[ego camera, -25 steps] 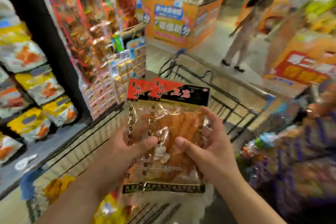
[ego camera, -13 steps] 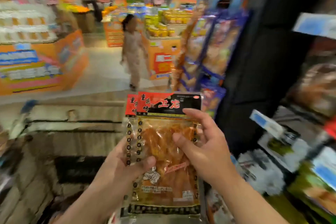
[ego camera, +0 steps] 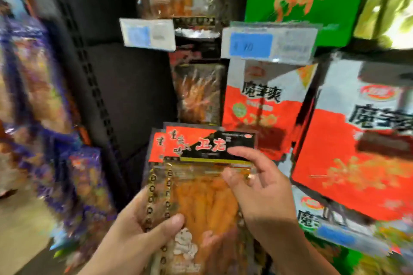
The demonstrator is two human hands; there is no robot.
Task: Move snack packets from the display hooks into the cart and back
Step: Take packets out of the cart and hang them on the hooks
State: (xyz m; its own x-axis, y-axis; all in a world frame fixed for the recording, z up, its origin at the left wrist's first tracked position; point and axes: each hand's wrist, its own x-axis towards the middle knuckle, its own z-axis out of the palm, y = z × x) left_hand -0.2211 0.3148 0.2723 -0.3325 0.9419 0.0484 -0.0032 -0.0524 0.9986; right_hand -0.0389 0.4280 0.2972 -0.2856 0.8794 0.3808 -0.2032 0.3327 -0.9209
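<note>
Where left hand (ego camera: 137, 229) grips, flat glossy packets (ego camera: 201, 203)

Shop aisle, blue-and-white price tags (ego camera: 268, 46), hanging snack packets (ego camera: 263, 107), black slotted display rack (ego camera: 129, 96)

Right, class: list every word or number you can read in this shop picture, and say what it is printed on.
"卫龙": header of the held packet.
"魔芋爽": red and white bag behind it.
Price tag above that bag: too blurred to read.
The packet's other print: too small or blurred.
</note>
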